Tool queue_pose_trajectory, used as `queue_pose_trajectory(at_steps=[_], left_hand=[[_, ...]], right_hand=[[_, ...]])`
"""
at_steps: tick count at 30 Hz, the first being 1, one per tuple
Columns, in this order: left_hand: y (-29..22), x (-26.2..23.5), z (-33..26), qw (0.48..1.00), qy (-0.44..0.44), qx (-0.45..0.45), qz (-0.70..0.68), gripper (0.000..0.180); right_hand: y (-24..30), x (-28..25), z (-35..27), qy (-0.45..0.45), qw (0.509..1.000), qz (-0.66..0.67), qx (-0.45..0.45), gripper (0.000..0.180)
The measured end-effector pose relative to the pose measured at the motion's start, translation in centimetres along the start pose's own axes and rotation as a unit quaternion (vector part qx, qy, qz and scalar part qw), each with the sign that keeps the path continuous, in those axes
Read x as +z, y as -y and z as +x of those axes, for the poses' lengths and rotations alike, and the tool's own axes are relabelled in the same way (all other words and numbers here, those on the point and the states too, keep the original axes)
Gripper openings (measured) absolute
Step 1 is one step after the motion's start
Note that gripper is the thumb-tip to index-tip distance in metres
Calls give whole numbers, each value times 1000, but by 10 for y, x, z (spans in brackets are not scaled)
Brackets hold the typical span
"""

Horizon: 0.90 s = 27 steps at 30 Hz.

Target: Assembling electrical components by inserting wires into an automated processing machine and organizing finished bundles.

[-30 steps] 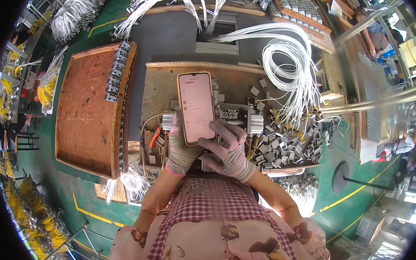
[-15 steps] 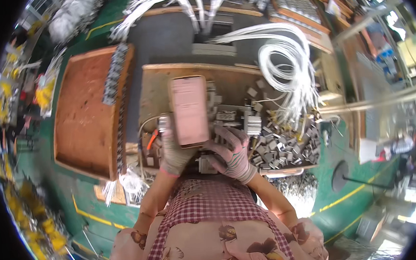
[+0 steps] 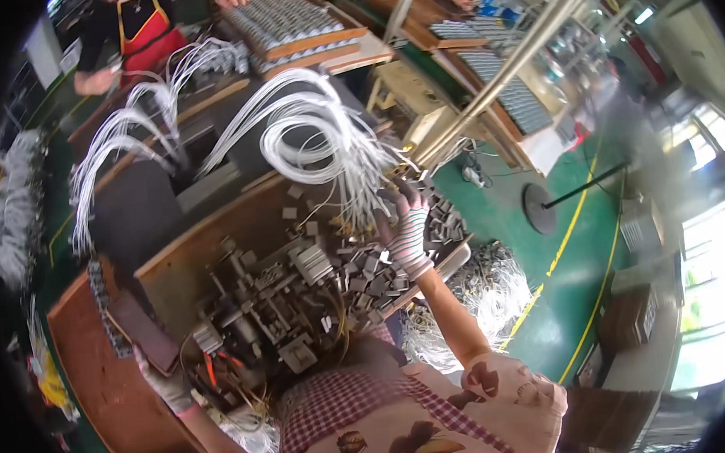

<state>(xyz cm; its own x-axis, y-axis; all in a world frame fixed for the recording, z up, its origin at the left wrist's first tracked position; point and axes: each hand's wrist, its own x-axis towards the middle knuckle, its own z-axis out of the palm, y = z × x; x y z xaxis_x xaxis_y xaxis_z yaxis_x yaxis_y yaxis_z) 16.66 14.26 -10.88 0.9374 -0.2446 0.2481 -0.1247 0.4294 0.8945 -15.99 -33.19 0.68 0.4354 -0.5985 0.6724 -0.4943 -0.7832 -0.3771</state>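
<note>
My left hand (image 3: 164,382), in a pale glove, holds a phone (image 3: 143,331) by its lower end at the left, over the edge of a reddish-brown wooden tray (image 3: 112,408). Out to the right, my right hand (image 3: 411,232), in a striped glove with dark fingertips, reaches to the ends of a coiled bundle of white cables (image 3: 316,138). Its thumb and fingers look apart, and whether they touch the cables is hard to make out. Small grey metal blocks (image 3: 373,271) lie heaped beside and below that hand. Between my hands stands a metal bench fixture (image 3: 271,294).
More white cables (image 3: 117,142) arch over the dark bench top (image 3: 133,211). A person in a red apron (image 3: 148,40) stands across the bench. Stacked trays of grey parts (image 3: 292,23) sit at the back. A round-based stand (image 3: 538,207) is on the green floor at right.
My view has swung to the right. The phone has gone from in front of me to the left in my left hand, while my right hand has moved away from it to the cable ends.
</note>
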Motion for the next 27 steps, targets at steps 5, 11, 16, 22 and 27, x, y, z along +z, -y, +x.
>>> queue_pose_trajectory(at_steps=[5,11,16,22,27], left_hand=[[25,-35,13,947,99,-213,-219,58],[28,-31,2,947,47,-245,-204,61],[41,-56,-4,916,79,-320,-230,57],[48,-58,-1,961,-19,-248,-120,58],[42,-17,4,932,-49,-350,-81,56]], right_hand=[[-17,7,14,29,999,27,7,43],[-13,14,21,54,998,31,-7,41],[-9,23,17,50,998,33,-7,42],[-13,26,33,43,998,48,-5,42],[-35,25,62,5,999,36,-16,35]])
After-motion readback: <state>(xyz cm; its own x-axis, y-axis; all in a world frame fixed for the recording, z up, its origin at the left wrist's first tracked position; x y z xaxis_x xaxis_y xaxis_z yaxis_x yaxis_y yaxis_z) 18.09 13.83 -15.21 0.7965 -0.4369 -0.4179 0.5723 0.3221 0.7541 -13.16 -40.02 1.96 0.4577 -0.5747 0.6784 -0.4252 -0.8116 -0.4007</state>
